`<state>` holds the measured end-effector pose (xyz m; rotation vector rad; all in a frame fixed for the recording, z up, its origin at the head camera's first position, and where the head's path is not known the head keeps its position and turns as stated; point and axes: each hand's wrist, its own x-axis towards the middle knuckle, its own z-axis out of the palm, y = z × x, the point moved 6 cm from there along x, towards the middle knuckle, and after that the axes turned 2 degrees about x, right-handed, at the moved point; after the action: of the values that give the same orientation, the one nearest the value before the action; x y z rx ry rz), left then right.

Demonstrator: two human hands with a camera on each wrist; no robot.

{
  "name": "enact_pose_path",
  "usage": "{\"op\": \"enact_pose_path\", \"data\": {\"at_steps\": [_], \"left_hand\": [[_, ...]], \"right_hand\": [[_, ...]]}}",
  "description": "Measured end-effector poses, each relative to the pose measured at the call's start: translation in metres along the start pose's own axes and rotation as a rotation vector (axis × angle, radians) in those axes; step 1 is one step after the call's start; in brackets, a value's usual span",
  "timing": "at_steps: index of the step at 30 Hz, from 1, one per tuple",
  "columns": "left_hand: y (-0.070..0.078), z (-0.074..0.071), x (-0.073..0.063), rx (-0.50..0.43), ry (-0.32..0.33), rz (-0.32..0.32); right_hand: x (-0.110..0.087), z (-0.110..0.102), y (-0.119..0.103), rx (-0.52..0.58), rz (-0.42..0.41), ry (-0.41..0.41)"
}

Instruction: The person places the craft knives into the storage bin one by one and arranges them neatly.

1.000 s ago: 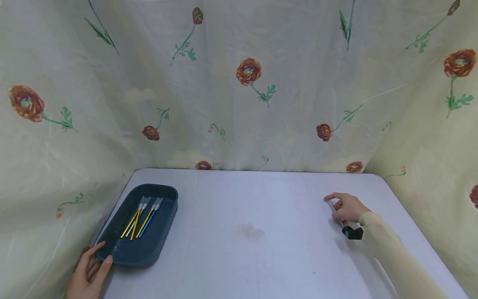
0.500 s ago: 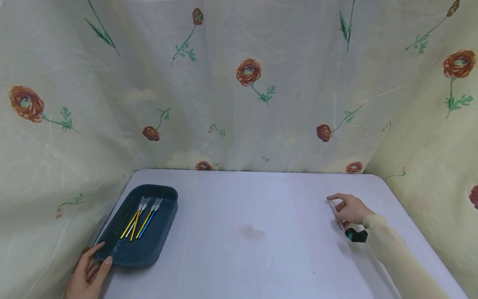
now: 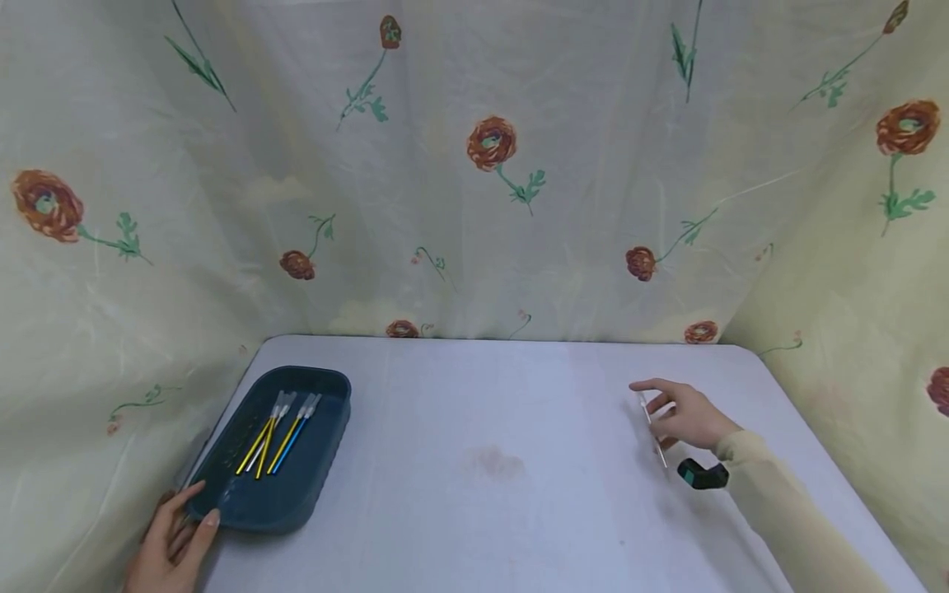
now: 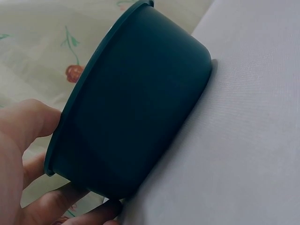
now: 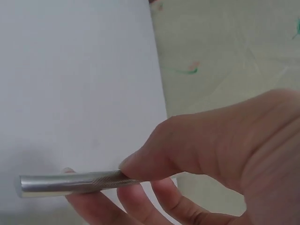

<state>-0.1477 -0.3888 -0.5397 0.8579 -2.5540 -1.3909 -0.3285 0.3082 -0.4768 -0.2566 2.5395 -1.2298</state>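
Note:
At the table's left, a dark blue-green tray (image 3: 263,511) holds several slim craft knives (image 3: 278,436) with yellow, silver and blue handles and clear caps. My left hand (image 3: 174,539) grips the tray's near left corner. In the left wrist view, the thumb is at the tray's rim (image 4: 70,105) and fingers reach under its wall. Over the table's right side, my right hand (image 3: 689,416) holds a silver craft knife (image 3: 661,453) between thumb and fingers. Its round metal end and knurled handle (image 5: 51,184) show in the right wrist view; the hand hides the other end.
A white table (image 3: 474,412) with rounded corners lies between the hands, with a faint brownish stain in its middle. Flower-printed cloth (image 3: 445,206) hangs behind it and on both sides. A black wrist camera (image 3: 700,475) sits below the right wrist.
My right hand has moved slightly left, and the knife has turned to point more toward and away from me, its near end coming clear of the wrist camera. Left hand and tray stay put.

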Motion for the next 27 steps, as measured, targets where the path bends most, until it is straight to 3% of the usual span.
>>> {"op": "enact_pose_path", "data": {"at_steps": [9, 19, 27], "left_hand": [[0.001, -0.001, 0.0, -0.006, 0.005, 0.023], [0.001, -0.001, 0.0, -0.006, 0.013, 0.048], [0.003, 0.0, -0.001, 0.009, 0.022, 0.048]], "right_hand": [[-0.009, 0.018, -0.041, 0.198, -0.092, -0.027], [-0.013, 0.042, -0.098, 0.228, -0.163, -0.089], [-0.011, 0.068, -0.139, 0.363, -0.219, -0.091]]}}
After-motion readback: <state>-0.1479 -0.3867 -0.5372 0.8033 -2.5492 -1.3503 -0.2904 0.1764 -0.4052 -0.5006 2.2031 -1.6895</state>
